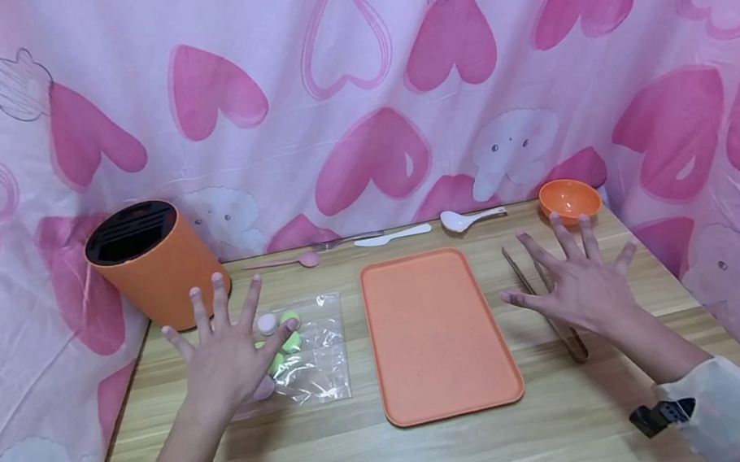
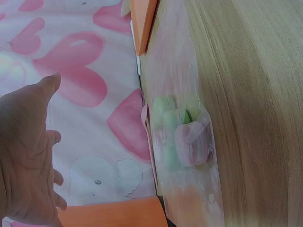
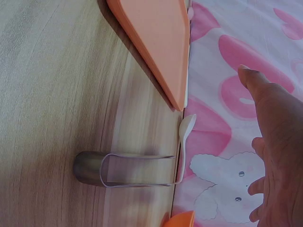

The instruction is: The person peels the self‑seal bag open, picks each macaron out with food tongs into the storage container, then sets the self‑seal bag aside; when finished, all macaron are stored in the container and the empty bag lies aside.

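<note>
My left hand (image 1: 226, 364) hovers with spread fingers above a clear plastic bag (image 1: 326, 362) that holds several green and pale pink macaron-like pieces (image 2: 193, 144). It holds nothing. On the other side, my right hand (image 1: 588, 290) is spread the same way over metal tongs (image 1: 554, 314), apart from them. The right wrist view shows the tongs (image 3: 137, 184) lying on the table with their arms apart. Between the hands lies an orange rectangular tray (image 1: 436, 335) with a bare surface.
An orange knife block (image 1: 162, 276) stands at the back left. Along the back edge lie a pink spoon (image 1: 308, 259), a fork (image 1: 349, 239), a white knife (image 1: 393, 236) and a white soup spoon (image 1: 459, 221). An orange bowl (image 1: 568, 200) sits back right. Heart-patterned cloth (image 1: 364, 157) surrounds the table.
</note>
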`<control>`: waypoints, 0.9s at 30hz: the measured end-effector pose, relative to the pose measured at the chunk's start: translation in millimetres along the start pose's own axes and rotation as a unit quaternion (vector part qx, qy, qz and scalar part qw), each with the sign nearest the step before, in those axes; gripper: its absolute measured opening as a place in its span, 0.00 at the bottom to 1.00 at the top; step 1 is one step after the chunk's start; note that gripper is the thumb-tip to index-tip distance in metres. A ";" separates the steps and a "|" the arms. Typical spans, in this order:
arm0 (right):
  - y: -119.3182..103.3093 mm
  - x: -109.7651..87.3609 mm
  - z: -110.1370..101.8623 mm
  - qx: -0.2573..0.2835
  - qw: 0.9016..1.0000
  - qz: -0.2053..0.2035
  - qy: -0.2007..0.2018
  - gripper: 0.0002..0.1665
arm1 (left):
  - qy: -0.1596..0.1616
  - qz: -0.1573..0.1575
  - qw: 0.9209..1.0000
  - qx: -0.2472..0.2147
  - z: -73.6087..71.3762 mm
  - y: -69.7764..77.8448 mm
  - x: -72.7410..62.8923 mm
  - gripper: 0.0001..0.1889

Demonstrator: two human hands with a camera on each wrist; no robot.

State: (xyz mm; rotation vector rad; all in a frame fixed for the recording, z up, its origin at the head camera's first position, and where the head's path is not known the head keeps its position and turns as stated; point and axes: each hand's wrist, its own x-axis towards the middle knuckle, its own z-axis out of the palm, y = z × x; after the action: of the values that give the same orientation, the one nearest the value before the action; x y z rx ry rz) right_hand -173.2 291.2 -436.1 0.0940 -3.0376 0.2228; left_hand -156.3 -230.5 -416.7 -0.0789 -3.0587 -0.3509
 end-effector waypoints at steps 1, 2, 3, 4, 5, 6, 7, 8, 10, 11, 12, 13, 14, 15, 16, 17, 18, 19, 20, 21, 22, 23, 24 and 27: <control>-0.1 0.1 0.0 0.001 1.000 0.000 0.000 0.67 | 0.002 0.002 1.000 0.002 -0.1 0.0 -0.1 0.51; -0.2 0.1 -0.1 0.001 1.000 0.000 0.000 0.67 | 0.004 0.004 1.000 0.001 -0.2 0.0 0.0 0.51; -0.2 0.2 -0.1 0.002 1.000 -0.001 0.000 0.67 | 0.005 0.006 1.000 0.001 -0.3 -0.2 -0.1 0.51; -0.5 0.3 -0.3 0.003 1.000 -0.001 -0.001 0.68 | 0.008 0.009 1.000 0.000 -0.4 -0.5 0.3 0.50; -0.5 0.5 -0.5 0.003 1.000 -0.001 -0.002 0.68 | 0.009 0.012 1.000 0.000 -0.8 -0.7 0.3 0.50; -0.5 0.6 -0.6 0.003 1.000 -0.001 -0.001 0.68 | 0.010 0.014 1.000 0.000 -1.2 -1.1 0.0 0.50; -0.6 0.7 -0.8 0.002 1.000 -0.003 0.000 0.68 | 0.011 0.015 1.000 0.001 -1.8 -1.3 -0.1 0.50; -0.8 0.9 -1.0 0.001 1.000 -0.004 0.001 0.68 | 0.010 0.016 1.000 -0.001 -2.2 -1.7 -0.1 0.50; -1.4 1.5 -1.4 -0.005 1.000 -0.008 0.004 0.67 | 0.007 0.018 1.000 0.001 -2.6 -2.5 -0.3 0.49; -1.8 2.1 -1.5 -0.007 1.000 -0.010 0.006 0.67 | 0.005 0.019 1.000 0.001 -2.8 -2.7 -0.4 0.49; -2.5 2.9 -1.6 -0.009 1.000 -0.012 0.007 0.67 | 0.002 0.019 1.000 -0.001 -2.8 -2.8 -0.4 0.49; -3.3 3.7 -1.7 -0.010 1.000 -0.014 0.007 0.67 | -0.002 0.020 1.000 -0.001 -2.6 -3.3 -0.3 0.49; -4.4 4.7 -1.7 -0.012 1.000 -0.016 0.006 0.67 | -0.007 0.020 1.000 -0.004 -2.3 -3.8 -0.2 0.49; -5.7 6.1 -1.7 -0.011 1.000 -0.017 0.005 0.66 | -0.013 0.022 1.000 -0.007 -1.5 -4.8 0.3 0.49; -7.3 7.5 -1.8 -0.010 1.000 -0.019 0.002 0.66 | -0.020 0.023 0.999 -0.011 -1.0 -6.1 0.7 0.49; -9.3 8.8 -1.9 -0.008 1.000 -0.020 -0.001 0.66 | -0.027 0.025 0.999 -0.016 -0.3 -7.3 1.0 0.49; -11.1 10.4 -1.8 -0.007 1.000 -0.021 -0.003 0.66 | -0.034 0.027 0.999 -0.022 0.8 -9.0 1.5 0.48; -13.2 12.0 -2.0 -0.007 1.000 -0.024 -0.006 0.66 | -0.042 0.029 0.998 -0.026 1.9 -11.1 2.2 0.48; -15.5 13.6 -2.2 -0.006 1.000 -0.025 -0.007 0.66 | -0.050 0.032 0.998 -0.031 3.1 -13.3 2.9 0.48; -17.7 15.3 -2.6 -0.004 1.000 -0.028 -0.008 0.66 | -0.057 0.036 0.997 -0.035 4.7 -15.6 3.6 0.47; -20.0 16.9 -2.9 -0.003 0.999 -0.031 -0.008 0.66 | -0.065 0.040 0.996 -0.039 6.1 -17.8 4.2 0.47; -22.0 18.7 -2.9 -0.001 0.999 -0.034 -0.006 0.66 | -0.073 0.045 0.995 -0.044 7.9 -20.1 4.9 0.46; -24.3 20.6 -3.0 0.001 0.999 -0.038 -0.005 0.66 | -0.083 0.049 0.994 -0.049 9.7 -22.4 5.7 0.45; -32.0 26.7 -2.8 0.010 0.999 -0.051 -0.003 0.65 | -0.109 0.059 0.991 -0.059 17.3 -29.3 7.1 0.42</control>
State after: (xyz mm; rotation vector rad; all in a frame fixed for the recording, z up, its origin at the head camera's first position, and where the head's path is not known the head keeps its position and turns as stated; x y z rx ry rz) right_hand -197.3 258.5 -426.2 0.2501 -3.0271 0.2448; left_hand -166.0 -254.7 -439.6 -0.3238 -3.2232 -0.5499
